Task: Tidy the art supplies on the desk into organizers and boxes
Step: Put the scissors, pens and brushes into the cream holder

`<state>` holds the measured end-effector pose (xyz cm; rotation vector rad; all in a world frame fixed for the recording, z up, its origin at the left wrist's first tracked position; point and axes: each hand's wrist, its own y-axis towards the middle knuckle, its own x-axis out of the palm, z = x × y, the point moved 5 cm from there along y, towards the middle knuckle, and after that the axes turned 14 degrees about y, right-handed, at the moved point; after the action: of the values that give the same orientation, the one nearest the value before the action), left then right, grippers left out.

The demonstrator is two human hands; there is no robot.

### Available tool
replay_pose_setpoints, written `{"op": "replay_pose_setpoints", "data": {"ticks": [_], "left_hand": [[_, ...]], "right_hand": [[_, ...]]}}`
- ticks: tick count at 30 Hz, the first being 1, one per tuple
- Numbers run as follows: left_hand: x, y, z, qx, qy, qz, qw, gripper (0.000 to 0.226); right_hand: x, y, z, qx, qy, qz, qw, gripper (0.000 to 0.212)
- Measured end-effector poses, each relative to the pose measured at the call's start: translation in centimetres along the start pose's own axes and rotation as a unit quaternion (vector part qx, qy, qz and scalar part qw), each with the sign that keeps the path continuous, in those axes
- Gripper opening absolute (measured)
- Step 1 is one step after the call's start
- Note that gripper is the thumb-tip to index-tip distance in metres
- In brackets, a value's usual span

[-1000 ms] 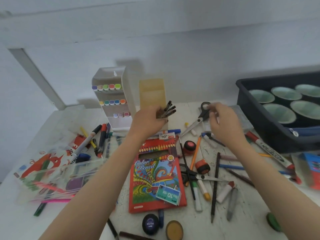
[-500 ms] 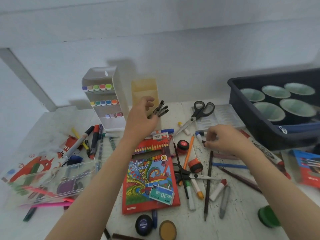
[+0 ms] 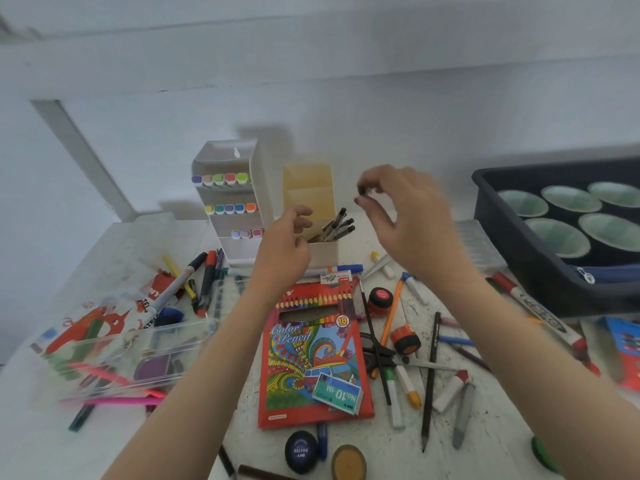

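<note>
The left hand (image 3: 284, 242) is held just beside the beige pen holder (image 3: 308, 188) at the back of the tabletop (image 3: 491, 427), its grip loosely curled with nothing seen in it. A bunch of black pens (image 3: 337, 225) is stood tilted in the holder's low front compartment. The right hand (image 3: 415, 220) is raised above the clutter, and a small dark item (image 3: 362, 191) (too blurred to be named) is pinched in its grip. A colour pencil box (image 3: 311, 351) is laid flat between the forearms
</note>
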<state>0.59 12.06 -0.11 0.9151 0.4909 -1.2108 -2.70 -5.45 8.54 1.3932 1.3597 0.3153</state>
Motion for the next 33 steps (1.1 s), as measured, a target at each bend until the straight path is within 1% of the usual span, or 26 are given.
{"op": "replay_pose_setpoints", "data": {"ticks": [2, 3, 4, 7, 11, 18, 22, 26, 30, 33], "left_hand": [[-0.4, -0.1, -0.1, -0.007, -0.004, 0.010, 1.000, 0.047], [-0.5, -0.2, -0.2, -0.012, -0.005, 0.016, 1.000, 0.048], [-0.6, -0.3, -0.2, -0.018, -0.006, 0.022, 1.000, 0.049], [-0.7, -0.6, -0.4, -0.036, -0.016, 0.033, 0.999, 0.054], [-0.5, -1.1, -0.5, -0.030, -0.017, 0.015, 0.999, 0.055], [-0.1, -1.4, -0.5, -0.029, -0.011, 0.005, 1.000, 0.052], [0.2, -1.7, 0.0, -0.016, 0.002, 0.008, 1.000, 0.050], [0.1, -2.0, 1.2, -0.002, 0.011, 0.020, 1.000, 0.049], [-0.3, -2.7, 3.5, 0.069, 0.094, 0.067, 0.991, 0.049], [-0.2, -3.3, 5.4, 0.103, 0.099, 0.081, 0.987, 0.044]], "right_hand": [[0.3, 0.6, -1.8, -0.057, 0.008, 0.082, 0.995, 0.008], [0.7, 0.9, -2.3, -0.063, 0.020, 0.104, 0.992, 0.009], [1.4, 1.0, -2.4, -0.057, 0.030, 0.109, 0.992, 0.009], [4.0, 0.7, -1.6, 0.002, 0.029, 0.070, 0.997, 0.009], [6.4, -1.0, 0.5, 0.078, 0.010, 0.017, 0.997, 0.011], [7.2, -1.9, 2.1, 0.101, -0.045, -0.043, 0.993, 0.008], [6.9, -2.1, 2.6, 0.114, -0.065, -0.086, 0.988, 0.013], [5.8, -2.8, 2.7, 0.110, -0.039, -0.101, 0.988, 0.022], [2.8, -3.9, 3.8, 0.122, -0.024, -0.086, 0.989, 0.025], [-0.1, -5.0, 4.9, 0.150, -0.018, -0.074, 0.986, 0.023]]}}
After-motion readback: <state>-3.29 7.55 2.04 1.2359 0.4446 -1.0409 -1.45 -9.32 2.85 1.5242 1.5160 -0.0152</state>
